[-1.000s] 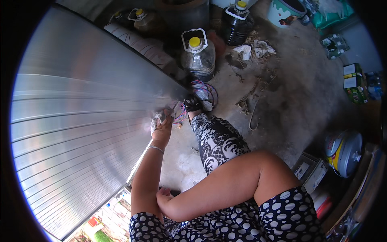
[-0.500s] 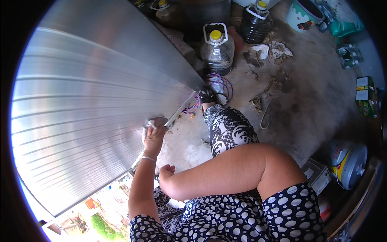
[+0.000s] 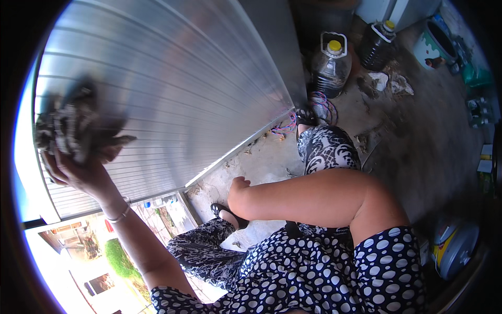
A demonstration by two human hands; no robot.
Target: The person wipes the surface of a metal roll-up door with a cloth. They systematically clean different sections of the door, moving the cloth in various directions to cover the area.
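Note:
My left hand (image 3: 83,175) is raised at the far left, its fingers closed on a dark grey, crumpled rag (image 3: 70,125) blurred by motion. The rag lies over the outer part of a ribbed, silvery metal door (image 3: 183,104), near its edge. My right arm is bent across my body. At its end my right hand (image 3: 239,192) hangs beside my leg with curled fingers, partly turned from view, and nothing shows in them. It touches neither the rag nor the door.
Large yellow-capped plastic jugs (image 3: 331,68) with dark contents stand beyond the door. Coloured cord (image 3: 325,107) lies by my foot. A bucket (image 3: 434,46) is at the far right, a paint pail (image 3: 457,251) lower right. Paper scraps (image 3: 379,80) litter the concrete floor. Outdoors shows greenery (image 3: 119,259).
My left hand has swept with the rag from the door's lower edge out to its far left edge. The view has shifted left, and my right hand stays curled near my leg.

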